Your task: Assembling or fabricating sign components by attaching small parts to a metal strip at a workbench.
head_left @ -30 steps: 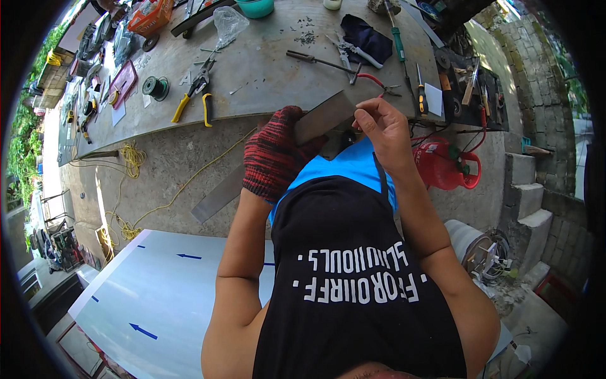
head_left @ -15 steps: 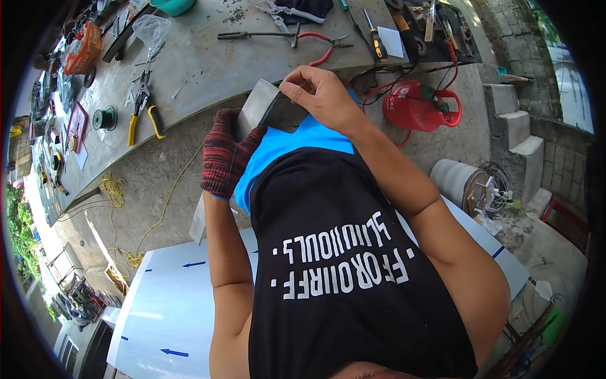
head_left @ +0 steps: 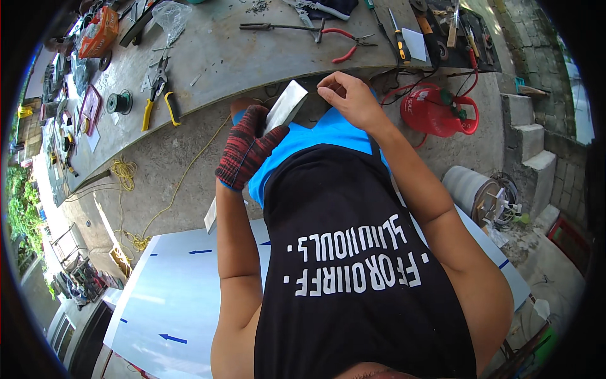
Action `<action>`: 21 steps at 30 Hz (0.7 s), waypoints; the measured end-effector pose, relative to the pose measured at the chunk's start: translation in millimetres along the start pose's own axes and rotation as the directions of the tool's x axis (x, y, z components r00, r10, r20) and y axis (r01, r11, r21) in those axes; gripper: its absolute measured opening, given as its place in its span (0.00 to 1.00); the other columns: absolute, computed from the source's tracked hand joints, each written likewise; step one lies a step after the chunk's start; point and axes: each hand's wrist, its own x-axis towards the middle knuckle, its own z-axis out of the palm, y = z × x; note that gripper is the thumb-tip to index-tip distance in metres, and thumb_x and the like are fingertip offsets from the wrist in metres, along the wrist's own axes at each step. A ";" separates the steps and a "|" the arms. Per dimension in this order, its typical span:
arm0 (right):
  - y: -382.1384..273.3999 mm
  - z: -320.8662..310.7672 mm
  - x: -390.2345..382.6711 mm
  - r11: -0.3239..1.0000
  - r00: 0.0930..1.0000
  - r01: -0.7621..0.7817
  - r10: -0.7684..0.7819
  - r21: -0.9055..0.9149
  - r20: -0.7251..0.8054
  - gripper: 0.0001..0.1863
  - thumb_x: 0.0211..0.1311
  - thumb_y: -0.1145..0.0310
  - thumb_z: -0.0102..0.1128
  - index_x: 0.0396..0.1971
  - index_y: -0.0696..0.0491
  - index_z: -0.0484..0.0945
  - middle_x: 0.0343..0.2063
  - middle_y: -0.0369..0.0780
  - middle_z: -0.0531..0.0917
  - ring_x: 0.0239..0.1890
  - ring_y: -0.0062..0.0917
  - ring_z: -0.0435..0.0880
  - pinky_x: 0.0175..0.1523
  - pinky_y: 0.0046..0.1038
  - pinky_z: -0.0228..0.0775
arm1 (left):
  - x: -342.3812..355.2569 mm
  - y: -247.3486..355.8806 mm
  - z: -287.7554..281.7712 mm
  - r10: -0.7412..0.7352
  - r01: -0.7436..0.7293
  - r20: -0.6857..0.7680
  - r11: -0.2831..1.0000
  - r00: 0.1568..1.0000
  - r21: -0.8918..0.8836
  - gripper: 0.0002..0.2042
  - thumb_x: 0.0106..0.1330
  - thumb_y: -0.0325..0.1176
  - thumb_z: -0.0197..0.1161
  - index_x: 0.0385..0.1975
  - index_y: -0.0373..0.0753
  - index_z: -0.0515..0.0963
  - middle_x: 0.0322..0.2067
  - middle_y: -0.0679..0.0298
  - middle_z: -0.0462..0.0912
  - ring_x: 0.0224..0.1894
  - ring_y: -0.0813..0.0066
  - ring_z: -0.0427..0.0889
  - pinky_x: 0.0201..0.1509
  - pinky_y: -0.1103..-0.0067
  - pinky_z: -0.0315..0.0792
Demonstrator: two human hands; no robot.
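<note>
My left hand, in a red and black knit glove, is wrapped round a flat silver metal tube. The tube slants up past the glove, its end turned toward my right hand, and a pale strip of metal shows beside my left forearm. Bare, my right hand hovers just right of the tube's end, apart from it. Its thumb and forefinger are pinched together. Whatever thin thing may be between those fingertips is too small to make out.
Ahead is a grey workbench with long-handled tongs, red-handled pliers, yellow-handled snips, a wire spool and a screwdriver. A red gas cylinder stands at right. Behind me lies a white sheet; a yellow cord trails across the floor.
My right hand has drawn away from the tube's end, opening a gap. The tube has turned, showing more of its narrow side and end. The whole view has shifted slightly.
</note>
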 end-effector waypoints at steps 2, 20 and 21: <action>0.1 -0.9 -0.5 1.000 1.000 -0.006 0.006 0.004 0.011 0.12 0.70 0.63 0.64 0.44 0.58 0.82 0.32 0.34 0.84 0.35 0.16 0.79 0.44 0.23 0.74 | -0.6 7.1 -2.8 -0.044 0.054 0.075 0.991 0.996 -0.126 0.23 0.65 0.43 0.71 0.51 0.34 0.74 0.35 0.56 0.83 0.34 0.67 0.83 0.40 0.72 0.77; 4.6 8.9 -3.5 1.000 0.996 -0.014 0.016 -0.019 0.082 0.13 0.69 0.64 0.63 0.44 0.59 0.81 0.33 0.38 0.86 0.35 0.20 0.83 0.42 0.26 0.76 | -3.3 9.0 -7.9 -0.015 0.160 0.297 0.868 0.955 -0.471 0.21 0.67 0.46 0.67 0.49 0.36 0.73 0.30 0.62 0.80 0.27 0.77 0.76 0.31 0.79 0.71; 5.7 10.2 -4.1 1.000 0.998 0.010 -0.008 -0.025 0.067 0.13 0.69 0.64 0.63 0.43 0.59 0.81 0.33 0.39 0.86 0.34 0.20 0.83 0.41 0.26 0.76 | -3.3 8.7 -8.1 -0.012 0.158 0.298 0.869 0.954 -0.469 0.21 0.68 0.47 0.67 0.48 0.36 0.73 0.30 0.62 0.80 0.27 0.77 0.76 0.31 0.79 0.71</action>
